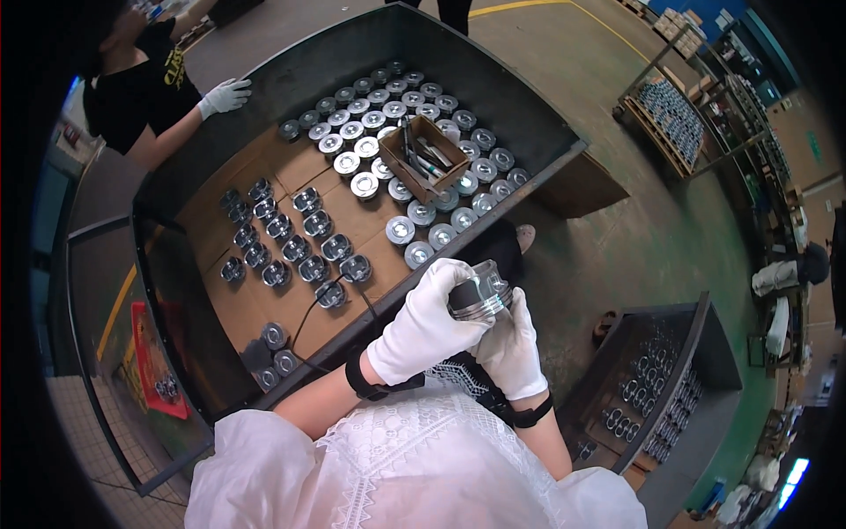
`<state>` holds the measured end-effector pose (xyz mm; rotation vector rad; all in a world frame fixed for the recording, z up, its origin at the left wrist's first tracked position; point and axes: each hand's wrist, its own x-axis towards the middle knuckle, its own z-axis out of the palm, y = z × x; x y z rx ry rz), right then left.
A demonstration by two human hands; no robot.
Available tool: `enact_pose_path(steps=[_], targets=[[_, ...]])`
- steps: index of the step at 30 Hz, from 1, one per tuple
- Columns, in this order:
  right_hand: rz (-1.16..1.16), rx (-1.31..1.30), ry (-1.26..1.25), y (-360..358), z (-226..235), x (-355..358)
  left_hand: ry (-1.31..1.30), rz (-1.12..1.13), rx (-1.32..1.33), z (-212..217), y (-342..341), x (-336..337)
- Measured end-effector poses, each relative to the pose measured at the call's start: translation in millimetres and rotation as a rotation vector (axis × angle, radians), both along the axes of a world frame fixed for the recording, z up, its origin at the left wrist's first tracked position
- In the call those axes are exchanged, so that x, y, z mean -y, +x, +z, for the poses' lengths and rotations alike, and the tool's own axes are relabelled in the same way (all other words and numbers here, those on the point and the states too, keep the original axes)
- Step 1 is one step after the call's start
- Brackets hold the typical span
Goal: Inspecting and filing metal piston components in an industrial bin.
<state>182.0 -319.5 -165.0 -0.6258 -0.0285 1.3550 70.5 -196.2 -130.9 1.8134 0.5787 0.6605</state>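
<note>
Both my hands wear white gloves, with black bands at the wrists. My left hand [425, 319] is closed round the side of a metal engine piston [481, 294], which I hold tilted in front of my chest. From the other side my right hand [515, 353] grips the same piston low down, its thumb up along the edge. Ring grooves show on the piston's side; the palms hide part of it. Just beyond my hands is the near edge of a large dark metal bin [533, 183]. Pistons [364, 185] stand crown up in rows on cardboard inside it.
More pistons [314, 268] lie skirt up at the bin's left. A small cardboard box [407, 181] of pens and tools sits on the pistons. A co-worker's gloved hand [225, 98] rests at the far rim. Another piston bin [718, 353] stands at right, a red crate [152, 370] at left.
</note>
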Motion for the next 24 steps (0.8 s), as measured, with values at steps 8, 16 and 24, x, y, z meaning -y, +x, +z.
enact_pose_path(steps=[8,16,24], targets=[[0.006,-0.103,0.064,-3,20,4,0.083,-0.107,0.172,-10,6,2],[-0.119,0.077,0.021,-4,1,13,0.251,-0.1,0.173,-13,6,-4],[-0.372,0.684,-0.2,-10,-3,2,0.304,-0.033,0.075,-25,9,-2]])
